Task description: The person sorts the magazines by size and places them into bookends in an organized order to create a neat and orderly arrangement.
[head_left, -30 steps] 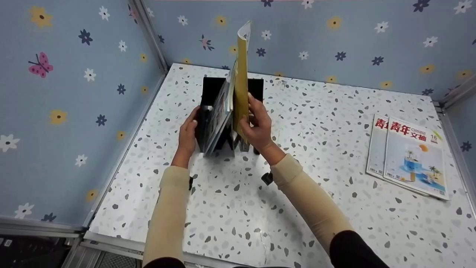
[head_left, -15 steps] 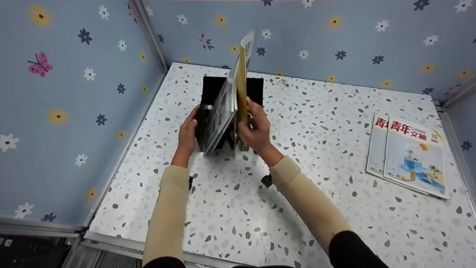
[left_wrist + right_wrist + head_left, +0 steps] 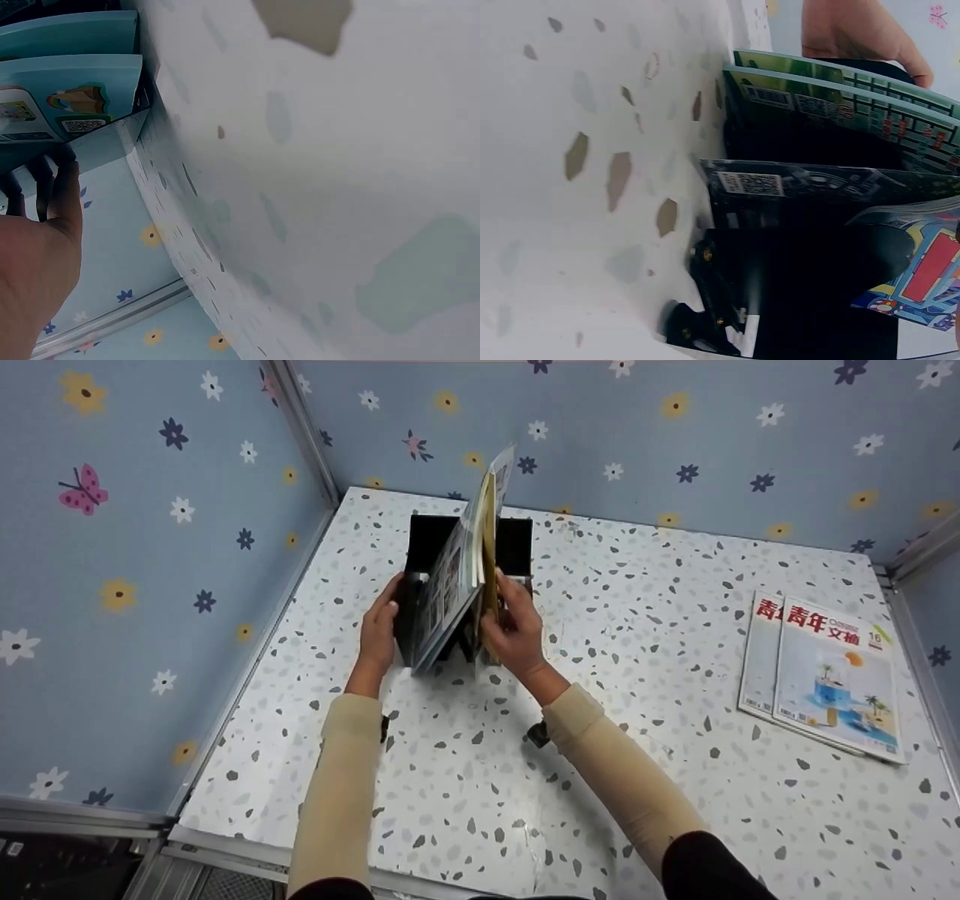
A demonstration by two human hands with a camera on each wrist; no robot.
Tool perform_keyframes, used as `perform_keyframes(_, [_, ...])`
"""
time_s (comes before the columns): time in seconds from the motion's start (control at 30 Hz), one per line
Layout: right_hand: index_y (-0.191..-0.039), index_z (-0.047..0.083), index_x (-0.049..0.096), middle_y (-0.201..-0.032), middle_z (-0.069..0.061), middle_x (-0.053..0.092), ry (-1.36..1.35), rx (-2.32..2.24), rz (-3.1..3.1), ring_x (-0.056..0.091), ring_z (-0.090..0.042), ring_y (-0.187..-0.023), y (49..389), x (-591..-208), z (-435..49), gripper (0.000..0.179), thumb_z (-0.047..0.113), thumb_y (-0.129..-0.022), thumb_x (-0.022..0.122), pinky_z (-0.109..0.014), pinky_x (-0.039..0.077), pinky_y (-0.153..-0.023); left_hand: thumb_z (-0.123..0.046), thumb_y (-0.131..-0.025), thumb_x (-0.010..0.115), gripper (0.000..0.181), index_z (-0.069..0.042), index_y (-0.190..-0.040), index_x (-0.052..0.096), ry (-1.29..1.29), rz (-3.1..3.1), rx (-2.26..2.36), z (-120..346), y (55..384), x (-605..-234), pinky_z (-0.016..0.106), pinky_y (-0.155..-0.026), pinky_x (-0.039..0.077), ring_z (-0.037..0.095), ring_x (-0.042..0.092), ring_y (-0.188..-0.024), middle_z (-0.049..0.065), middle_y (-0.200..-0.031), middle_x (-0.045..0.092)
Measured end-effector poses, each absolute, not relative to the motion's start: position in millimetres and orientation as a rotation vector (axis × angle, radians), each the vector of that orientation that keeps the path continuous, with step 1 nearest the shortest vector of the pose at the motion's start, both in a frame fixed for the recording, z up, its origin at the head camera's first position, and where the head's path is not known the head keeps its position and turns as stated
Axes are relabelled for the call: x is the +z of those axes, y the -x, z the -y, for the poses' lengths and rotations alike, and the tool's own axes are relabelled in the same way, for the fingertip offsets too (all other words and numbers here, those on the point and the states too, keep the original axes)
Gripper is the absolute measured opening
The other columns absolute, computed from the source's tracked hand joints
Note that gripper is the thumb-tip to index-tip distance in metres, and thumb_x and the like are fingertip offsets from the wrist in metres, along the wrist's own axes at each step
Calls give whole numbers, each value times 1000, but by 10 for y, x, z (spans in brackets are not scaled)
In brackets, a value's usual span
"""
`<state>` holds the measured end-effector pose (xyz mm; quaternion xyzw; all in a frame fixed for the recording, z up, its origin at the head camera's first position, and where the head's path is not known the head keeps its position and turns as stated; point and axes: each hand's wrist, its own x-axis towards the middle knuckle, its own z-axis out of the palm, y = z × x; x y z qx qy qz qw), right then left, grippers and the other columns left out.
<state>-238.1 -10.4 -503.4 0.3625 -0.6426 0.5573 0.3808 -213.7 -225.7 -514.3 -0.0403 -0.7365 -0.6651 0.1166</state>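
Observation:
A black book rack [image 3: 514,540] stands on the table with several thin magazines [image 3: 450,585] leaning in it. Their lower corners show in the left wrist view, with teal covers [image 3: 75,82]. At the rack's left side my left hand [image 3: 379,630] holds the side panel, fingers on its outer face. My right hand [image 3: 517,622] pinches a yellow-backed magazine [image 3: 490,517] between thumb and fingers. That magazine stands upright against the others, its top corner curled. In the right wrist view its colourful cover [image 3: 922,277] dips between the rack's dark panels. Most of the right hand is outside that view.
Two overlapping magazines [image 3: 836,682] lie flat at the table's right side. Patterned blue walls [image 3: 637,442] border the speckled white table [image 3: 675,810] at the back and left. Dark wrist camera pieces [image 3: 538,733] hang below the right cuff.
My right hand has lowered the yellow-backed magazine into the rack, and its top now stands nearer the other magazines' height. My left hand has stayed at the rack's side.

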Motion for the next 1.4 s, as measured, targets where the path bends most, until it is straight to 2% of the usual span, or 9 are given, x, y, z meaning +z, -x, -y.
perform_keyframes(0.13, [-132,18,41,-119,-14,51,-903,1404,1664,41,-8,-57,2369,-5103,116,62,-6,-77,52,-19,34,-44,-13,-92,28,44,-11,-136,34,146,2161,-1927,2261,2137,-5146,28,-107,20,12,27,-131,4,-140,33])
perform_keyframes(0.2, [-132,16,42,-120,-13,51,-890,1396,1673,34,-6,-51,2366,-5126,123,59,-5,-77,52,-19,34,-45,-13,-93,27,44,-10,-136,33,163,2164,-1916,2262,2138,-5149,28,-107,20,13,26,-131,5,-141,33])
perform_keyframes(0.5, [-132,11,42,-118,-15,52,-896,1373,1651,44,-13,-69,2360,-5198,146,59,-7,-77,51,-22,38,-53,-10,-92,28,43,-6,-135,34,201,2148,-1883,2258,2138,-5147,29,-107,21,15,28,-130,9,-140,33])
perform_keyframes(0.6, [-132,9,41,-118,-15,51,-917,1389,1641,51,-18,-84,2358,-5221,148,59,-9,-77,50,-25,44,-61,-10,-92,28,43,-6,-135,35,201,2152,-1865,2257,2138,-5144,29,-107,21,15,28,-130,9,-139,34])
perform_keyframes(0.73, [-131,2,41,-120,-16,50,-919,1384,1646,51,-23,-101,2359,-5261,150,56,-9,-77,50,-30,47,-74,-11,-93,28,43,-6,-135,35,189,2156,-1862,2257,2136,-5144,29,-107,21,15,28,-130,8,-139,34])
perform_keyframes(1.03, [-128,-7,40,-120,-21,48,-934,1405,1626,51,-28,-102,2333,-5286,146,57,-15,-73,53,-34,46,-81,-13,-93,27,43,-10,-135,34,161,2175,-1865,2256,2122,-5146,30,-107,20,13,27,-131,4,-140,34])
perform_keyframes(1.27, [-130,-3,38,-122,-19,46,-905,1474,1688,51,-19,-93,2268,-5265,130,56,-14,-77,49,-31,46,-76,-16,-92,26,45,-13,-136,33,134,2207,-1870,2255,2129,-5150,31,-107,20,12,26,-131,1,-141,33])
perform_keyframes(1.4, [-132,1,38,-124,-15,46,-874,1485,1755,51,-18,-96,2243,-5279,112,52,-7,-82,49,-30,46,-78,-14,-92,26,45,-10,-136,33,148,2182,-1890,2255,2129,-5156,30,-107,21,13,27,-131,3,-140,34])
